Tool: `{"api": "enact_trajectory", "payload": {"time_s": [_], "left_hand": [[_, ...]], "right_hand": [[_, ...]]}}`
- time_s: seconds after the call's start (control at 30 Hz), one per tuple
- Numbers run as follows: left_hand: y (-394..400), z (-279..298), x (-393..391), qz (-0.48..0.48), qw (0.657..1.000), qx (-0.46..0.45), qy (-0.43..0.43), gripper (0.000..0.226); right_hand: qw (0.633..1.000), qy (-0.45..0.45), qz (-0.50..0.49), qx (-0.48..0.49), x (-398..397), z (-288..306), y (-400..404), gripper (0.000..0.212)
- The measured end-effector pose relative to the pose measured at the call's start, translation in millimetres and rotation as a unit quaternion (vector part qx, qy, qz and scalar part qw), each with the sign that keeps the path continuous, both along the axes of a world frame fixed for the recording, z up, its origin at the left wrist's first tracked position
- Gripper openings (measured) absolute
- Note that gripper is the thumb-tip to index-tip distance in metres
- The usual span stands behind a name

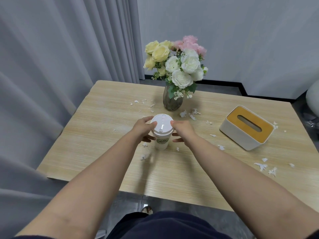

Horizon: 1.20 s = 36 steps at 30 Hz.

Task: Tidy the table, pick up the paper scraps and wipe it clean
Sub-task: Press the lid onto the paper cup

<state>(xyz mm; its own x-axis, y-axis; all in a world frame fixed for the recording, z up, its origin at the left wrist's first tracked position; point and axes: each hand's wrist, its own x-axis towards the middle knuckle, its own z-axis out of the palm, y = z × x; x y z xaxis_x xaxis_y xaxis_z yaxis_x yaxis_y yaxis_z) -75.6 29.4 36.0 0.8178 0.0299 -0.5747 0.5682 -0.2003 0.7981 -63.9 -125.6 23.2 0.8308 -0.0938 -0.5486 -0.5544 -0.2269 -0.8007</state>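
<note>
Head view: a pale wood-grain counter stands by a grey curtain and white wall. Paper scraps litter its middle, far side and right near edge; the left half lies mostly bare. A lidded cup stands upright at centre, long axis vertical. The left hand and right hand flank it, each grip curled against its sides.

Bare table lies open left of the cup; vase behind and tissue box rightward block.
</note>
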Motion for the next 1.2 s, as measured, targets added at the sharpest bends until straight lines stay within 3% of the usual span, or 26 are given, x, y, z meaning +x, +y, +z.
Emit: {"api": "enact_trajectory", "payload": {"time_s": [0.1,0.33,0.5,0.8,1.2], "left_hand": [[-1,0,0,-0.002,0.999,-0.032,0.026,0.060],[-3,2,-2,0.001,1.000,0.007,0.015,0.063],[-3,-5,-6,-0.034,0.999,0.006,0.040,0.049],[-7,2,0,0.029,0.999,-0.043,0.002,0.046],[15,25,6,0.123,0.991,-0.030,-0.048,0.047]], "right_hand": [[1.000,0.008,0.005,-0.007,-1,4,-2,0.030],[0.998,-0.039,0.026,-0.046,-6,4,-4,0.033],[0.997,-0.051,0.029,-0.041,-12,3,-3,0.037],[0.994,-0.094,0.048,-0.017,-7,10,-11,0.038],[0.987,-0.097,0.093,0.085,15,31,9,0.038]]}}
